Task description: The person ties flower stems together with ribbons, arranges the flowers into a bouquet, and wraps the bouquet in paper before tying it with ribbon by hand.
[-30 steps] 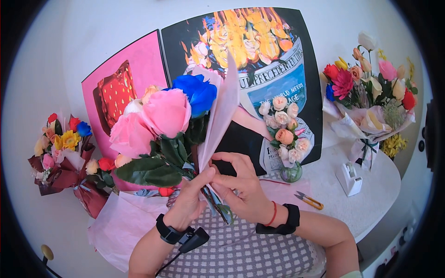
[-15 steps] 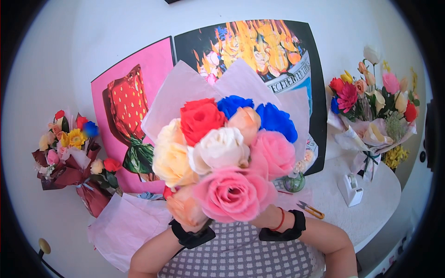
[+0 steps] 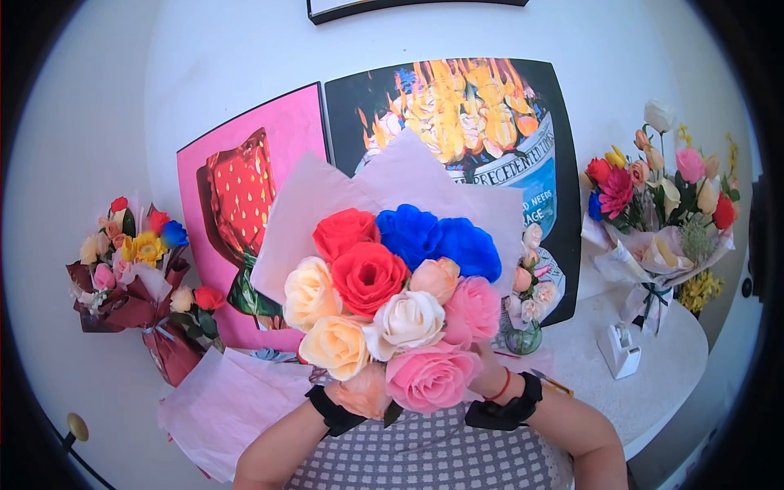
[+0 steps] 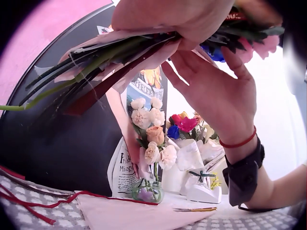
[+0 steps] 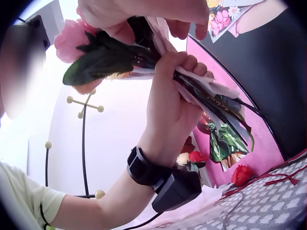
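A bouquet of red, blue, cream, white and pink roses (image 3: 369, 279) faces up in the head view, backed by pale pink wrapping paper (image 3: 400, 175). Beneath the blooms, the left hand (image 5: 175, 103) curls its fingers round the bundled stems and paper in the right wrist view. Loose stem ends (image 4: 88, 60) stick out past that grip. The right hand (image 4: 216, 93) is beside the bouquet in the left wrist view, fingers apart and touching the paper below the flowers. Both hands are mostly hidden behind the roses in the head view.
Wrapped bouquets stand at left (image 3: 167, 347) and right (image 3: 653, 257). Two pictures lean behind. A glass vase (image 3: 524, 337), white tape dispenser (image 3: 620, 351) and scissors (image 4: 196, 209) rest on the table. Pink paper (image 3: 237, 408) lies at left, red ribbon (image 4: 96, 194) nearby.
The bouquet has turned from a sideways view of its stems to show its blooms to the head camera. It now sits slightly lower, with more red and blue roses visible.
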### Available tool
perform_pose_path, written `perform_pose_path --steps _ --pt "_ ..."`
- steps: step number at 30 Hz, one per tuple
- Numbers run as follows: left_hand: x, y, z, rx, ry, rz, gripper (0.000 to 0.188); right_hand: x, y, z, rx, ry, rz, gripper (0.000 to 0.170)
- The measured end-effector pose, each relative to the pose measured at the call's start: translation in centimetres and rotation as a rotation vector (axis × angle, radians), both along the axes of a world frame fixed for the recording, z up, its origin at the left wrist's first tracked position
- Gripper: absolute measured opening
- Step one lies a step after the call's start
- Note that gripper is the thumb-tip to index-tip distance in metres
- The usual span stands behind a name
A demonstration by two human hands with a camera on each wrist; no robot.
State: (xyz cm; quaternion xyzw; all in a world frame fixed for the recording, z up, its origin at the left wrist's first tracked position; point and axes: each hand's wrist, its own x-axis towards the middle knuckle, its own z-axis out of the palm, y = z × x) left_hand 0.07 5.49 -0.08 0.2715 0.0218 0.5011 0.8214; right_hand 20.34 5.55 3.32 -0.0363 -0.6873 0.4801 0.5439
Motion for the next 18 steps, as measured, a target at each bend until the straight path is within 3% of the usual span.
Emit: perform_pose_path --steps 2,3,4,6,8,10,13,18 --pt "-0.5 -0.5 0.1 0.024 0.046 0.046 0.033 0.3 1.2 0.6 0.316 0.072 -0.415 0.041" --pt "-0.6 0.2 1.0 0.035 0.069 0.067 0.032 0.7 0.8 0.8 0.093 0.228 -0.166 0.036" --pt "-1.2 0.1 1.2 0.045 0.091 0.089 0.032 0.9 0.6 1.6 0.089 0.229 -0.17 0.036" --pt "-1.8 -0.1 1.1 0.068 0.135 0.132 0.031 1.4 0.5 3.7 0.07 0.471 -0.299 0.033" --pt "-1.3 0.2 1.6 0.089 0.179 0.175 0.031 2.6 0.2 5.0 0.047 0.427 -0.328 0.025" --pt "-1.5 0.0 1.3 0.111 0.222 0.22 0.03 3.6 0.7 5.2 0.216 0.138 -0.445 0.018" --pt "-2.0 -0.3 0.9 0.151 0.286 0.289 0.029 3.3 1.3 5.0 0.249 0.189 -0.61 0.014" --pt "-1.4 0.0 1.5 0.222 0.391 0.41 0.027 2.6 1.0 5.3 0.264 0.285 -0.658 0.015"
